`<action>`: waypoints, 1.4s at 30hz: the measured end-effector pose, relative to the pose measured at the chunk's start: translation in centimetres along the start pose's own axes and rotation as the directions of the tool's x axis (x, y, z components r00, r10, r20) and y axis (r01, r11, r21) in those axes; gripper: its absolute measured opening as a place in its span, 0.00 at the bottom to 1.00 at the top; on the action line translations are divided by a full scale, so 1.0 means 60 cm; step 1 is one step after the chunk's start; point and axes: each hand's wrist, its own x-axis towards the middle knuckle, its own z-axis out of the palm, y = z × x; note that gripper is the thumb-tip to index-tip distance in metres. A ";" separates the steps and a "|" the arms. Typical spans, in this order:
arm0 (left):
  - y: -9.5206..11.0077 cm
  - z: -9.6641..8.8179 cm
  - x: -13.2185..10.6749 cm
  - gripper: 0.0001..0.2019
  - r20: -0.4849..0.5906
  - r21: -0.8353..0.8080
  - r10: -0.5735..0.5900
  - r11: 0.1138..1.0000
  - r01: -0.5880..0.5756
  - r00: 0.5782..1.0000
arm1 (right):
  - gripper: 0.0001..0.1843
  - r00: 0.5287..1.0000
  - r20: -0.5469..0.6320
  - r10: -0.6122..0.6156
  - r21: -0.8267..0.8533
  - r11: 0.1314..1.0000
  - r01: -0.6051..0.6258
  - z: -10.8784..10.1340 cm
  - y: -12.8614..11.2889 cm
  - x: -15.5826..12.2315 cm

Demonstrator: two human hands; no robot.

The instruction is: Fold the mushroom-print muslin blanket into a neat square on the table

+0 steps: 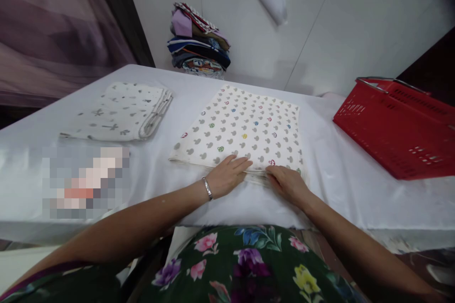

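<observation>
A cream cloth (249, 118) printed with grey mushrooms and a few coloured ones lies folded flat on the table in front of me. My left hand (229, 176) rests on its near edge, fingers stretched out and flat on the fabric. Close to it on the right, my right hand (289, 184) has its fingers closed at the same near edge, holding the layers there. A loose strip of the cloth shows below the fold between the two hands.
A second folded cloth (121, 111), white with grey prints, lies on the left of the white-covered table (334, 203). A blurred-out patch (85, 182) sits before it. At the right stands a red plastic basket (401, 128). Behind the table rises a stack of folded fabrics (199, 42).
</observation>
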 end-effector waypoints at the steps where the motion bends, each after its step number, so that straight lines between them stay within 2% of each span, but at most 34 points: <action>1: 0.003 0.002 0.004 0.14 -0.001 -0.003 0.003 1.000 -0.003 1.000 | 0.13 1.000 -0.014 -0.004 -0.003 1.000 0.004 0.000 0.001 0.000; 7: 0.007 0.002 0.011 0.18 0.044 -0.002 0.006 1.000 -0.006 0.999 | 0.15 1.000 -0.025 0.003 -0.031 1.000 -0.004 0.006 0.003 0.000; 12: 0.009 0.001 0.018 0.17 0.033 0.022 0.040 0.999 -0.041 0.999 | 0.14 0.999 -0.029 -0.036 -0.024 0.999 0.035 0.007 0.001 0.001; 16: 0.015 -0.017 0.019 0.14 0.005 0.042 0.053 0.998 -0.053 0.999 | 0.12 0.992 -0.116 -0.044 -0.035 0.999 0.040 0.001 0.001 0.001; 18: 0.019 -0.029 0.016 0.10 -0.013 0.046 0.035 0.998 -0.035 0.999 | 0.11 0.988 -0.152 -0.033 -0.032 0.999 0.028 -0.002 0.000 -0.001; 20: 0.022 -0.035 0.010 0.08 -0.022 0.038 0.011 0.999 -0.010 1.000 | 0.10 0.990 -0.128 -0.052 -0.027 0.998 0.049 -0.001 -0.003 -0.004; 23: 0.024 -0.034 0.004 0.07 -0.019 0.011 0.003 1.000 -0.003 1.000 | 0.09 0.992 -0.072 -0.107 -0.014 0.994 0.107 0.004 -0.010 -0.010; 25: 0.024 -0.032 0.003 0.07 -0.041 -0.020 -0.012 1.000 0.011 0.999 | 0.10 0.988 -0.080 -0.136 0.012 0.990 0.137 0.008 -0.015 -0.014; 31: 0.020 -0.032 0.005 0.07 -0.106 -0.120 -0.099 0.989 0.086 0.989 | 0.16 0.971 -0.131 -0.202 0.078 0.974 0.213 0.009 -0.028 -0.024; 34: 0.019 -0.034 0.006 0.07 -0.108 -0.128 -0.112 0.987 0.097 0.988 | 0.21 0.949 -0.234 -0.211 0.044 0.973 0.227 0.006 -0.033 -0.025; 37: 0.021 -0.035 0.006 0.07 -0.111 -0.128 -0.114 0.987 0.100 0.987 | 0.19 0.917 -0.311 -0.251 -0.006 0.965 0.262 0.006 -0.038 -0.025; 40: 0.021 -0.036 0.007 0.07 -0.110 -0.127 -0.119 0.986 0.105 0.987 | 0.16 0.917 -0.300 -0.261 -0.059 0.965 0.255 0.013 -0.039 -0.023; 42: 0.021 -0.035 0.008 0.07 -0.108 -0.125 -0.123 0.986 0.109 0.987 | 0.13 0.933 -0.282 -0.224 -0.096 0.974 0.205 0.017 -0.037 -0.020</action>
